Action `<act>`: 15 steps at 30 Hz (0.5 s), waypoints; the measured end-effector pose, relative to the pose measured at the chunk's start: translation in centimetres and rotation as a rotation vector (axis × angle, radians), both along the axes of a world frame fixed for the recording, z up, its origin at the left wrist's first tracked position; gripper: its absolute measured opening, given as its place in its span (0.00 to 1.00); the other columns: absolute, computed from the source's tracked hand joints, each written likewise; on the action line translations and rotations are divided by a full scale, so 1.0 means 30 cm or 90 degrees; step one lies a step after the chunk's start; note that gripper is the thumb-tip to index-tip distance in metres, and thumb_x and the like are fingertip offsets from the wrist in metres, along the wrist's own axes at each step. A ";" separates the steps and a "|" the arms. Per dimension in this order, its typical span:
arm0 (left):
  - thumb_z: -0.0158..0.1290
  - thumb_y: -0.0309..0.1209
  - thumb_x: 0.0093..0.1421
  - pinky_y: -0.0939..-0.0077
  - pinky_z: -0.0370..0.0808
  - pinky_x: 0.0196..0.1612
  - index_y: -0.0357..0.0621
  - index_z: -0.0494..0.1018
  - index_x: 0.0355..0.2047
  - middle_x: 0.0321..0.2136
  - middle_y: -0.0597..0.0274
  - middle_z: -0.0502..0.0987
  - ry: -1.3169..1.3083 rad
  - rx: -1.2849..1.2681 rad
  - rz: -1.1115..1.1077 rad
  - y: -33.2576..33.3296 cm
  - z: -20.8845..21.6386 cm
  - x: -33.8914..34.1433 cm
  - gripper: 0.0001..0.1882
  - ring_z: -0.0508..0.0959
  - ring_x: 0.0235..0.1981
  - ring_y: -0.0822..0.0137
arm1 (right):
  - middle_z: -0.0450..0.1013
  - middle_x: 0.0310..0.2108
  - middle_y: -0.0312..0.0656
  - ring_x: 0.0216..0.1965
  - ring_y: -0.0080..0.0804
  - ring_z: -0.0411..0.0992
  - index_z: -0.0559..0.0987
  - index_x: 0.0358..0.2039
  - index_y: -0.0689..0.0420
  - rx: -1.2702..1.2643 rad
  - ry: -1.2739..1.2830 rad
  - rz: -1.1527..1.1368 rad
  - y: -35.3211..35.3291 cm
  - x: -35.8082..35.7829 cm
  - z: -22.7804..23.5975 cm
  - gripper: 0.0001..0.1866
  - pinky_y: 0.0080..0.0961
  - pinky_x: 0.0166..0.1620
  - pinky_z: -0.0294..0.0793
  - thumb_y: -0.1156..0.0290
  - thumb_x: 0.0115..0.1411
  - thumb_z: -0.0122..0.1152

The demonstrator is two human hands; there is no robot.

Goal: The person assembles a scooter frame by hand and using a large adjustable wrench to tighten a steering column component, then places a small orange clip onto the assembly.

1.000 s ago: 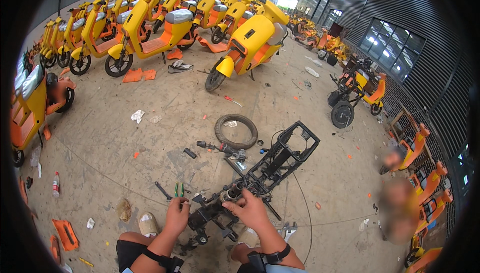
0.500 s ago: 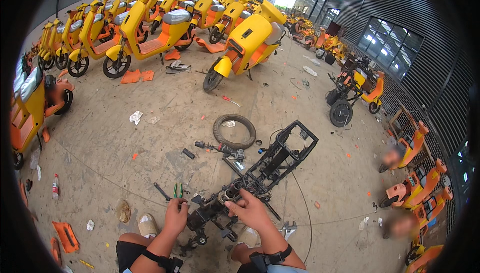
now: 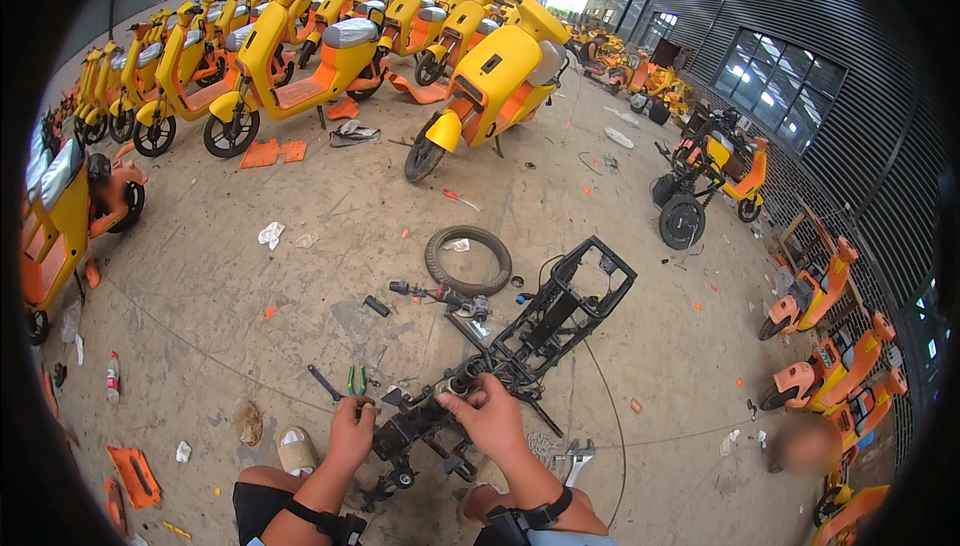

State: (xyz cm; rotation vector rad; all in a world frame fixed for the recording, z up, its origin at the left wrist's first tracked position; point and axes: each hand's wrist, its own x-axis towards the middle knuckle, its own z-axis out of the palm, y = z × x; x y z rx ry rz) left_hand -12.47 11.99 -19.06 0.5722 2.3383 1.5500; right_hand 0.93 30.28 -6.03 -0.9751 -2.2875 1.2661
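Note:
A stripped black scooter frame (image 3: 552,321) lies on the concrete between my legs, its tube end toward me. My right hand (image 3: 490,418) is at the round metal tube opening (image 3: 445,389), thumb and fingers bent together over it; whatever they pinch is hidden. Just left of the frame's near end, my left hand (image 3: 352,431) is closed with the thumb against the curled fingers. Anything inside it cannot be made out. Green-handled pliers (image 3: 357,380) and a dark wrench (image 3: 324,383) lie beyond the left hand. An adjustable wrench (image 3: 578,464) rests right of my right forearm.
A loose tyre (image 3: 435,271) and a handlebar assembly (image 3: 445,296) lie beyond the frame. Yellow scooters (image 3: 490,96) stand in rows at the back left, orange ones (image 3: 825,291) along the right wall. A bottle (image 3: 113,378) and an orange panel (image 3: 134,477) are at left.
My right hand has shifted slightly left at the tube opening, its fingers drawn closer together. More of the adjustable wrench shows beside my right forearm. My left hand has barely moved.

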 end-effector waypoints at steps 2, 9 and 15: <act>0.50 0.33 0.65 0.67 0.73 0.44 0.35 0.74 0.41 0.37 0.51 0.74 0.000 0.003 -0.002 0.002 -0.004 -0.001 0.12 0.77 0.37 0.58 | 0.70 0.15 0.34 0.18 0.16 0.67 0.74 0.44 0.67 -0.012 0.029 -0.012 -0.003 0.005 -0.015 0.27 0.18 0.23 0.64 0.58 0.56 0.72; 0.50 0.31 0.64 0.62 0.73 0.43 0.36 0.75 0.39 0.37 0.47 0.73 -0.014 0.004 0.005 0.005 -0.002 0.001 0.11 0.76 0.38 0.52 | 0.66 0.13 0.31 0.16 0.16 0.62 0.74 0.43 0.65 -0.103 0.040 0.031 0.024 0.010 -0.021 0.24 0.21 0.21 0.62 0.57 0.58 0.70; 0.50 0.32 0.64 0.62 0.73 0.42 0.36 0.75 0.39 0.36 0.48 0.74 -0.007 0.006 0.006 0.006 -0.003 0.002 0.11 0.76 0.37 0.52 | 0.68 0.13 0.33 0.16 0.16 0.64 0.75 0.37 0.64 -0.057 0.077 0.005 0.017 0.014 -0.041 0.20 0.20 0.20 0.62 0.58 0.59 0.69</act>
